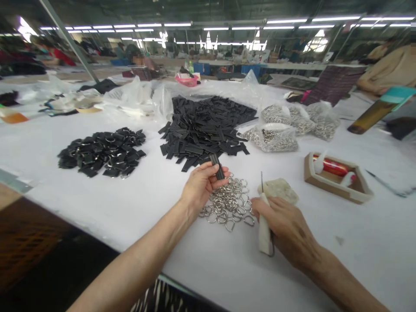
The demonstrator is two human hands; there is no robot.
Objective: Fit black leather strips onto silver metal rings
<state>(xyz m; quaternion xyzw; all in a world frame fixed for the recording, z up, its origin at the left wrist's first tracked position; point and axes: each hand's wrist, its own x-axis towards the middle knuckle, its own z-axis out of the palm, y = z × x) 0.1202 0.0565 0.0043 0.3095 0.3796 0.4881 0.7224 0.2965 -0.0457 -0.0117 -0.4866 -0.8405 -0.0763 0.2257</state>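
In my left hand (197,187) I pinch a black strip (217,167) between thumb and fingers, above a heap of metal D-rings (229,203). My right hand (287,223) is closed around a white-handled tool (265,236) with a thin dark metal tip pointing away from me. Just beyond that hand lies a flat, pale yellowish lump (281,190). A large pile of loose black strips (208,125) spreads behind my left hand. To the left sits a smaller pile of black folded pieces (100,151), with metal rings showing among them.
Clear bags of metal rings (276,138) stand at the back right. A cardboard tray (338,190) holds a red tube. Farther right are a thin metal tool (386,184) and a teal-lidded bottle (380,110). Plastic bags (136,99) lie behind. Another person's sleeve (394,65) shows at right.
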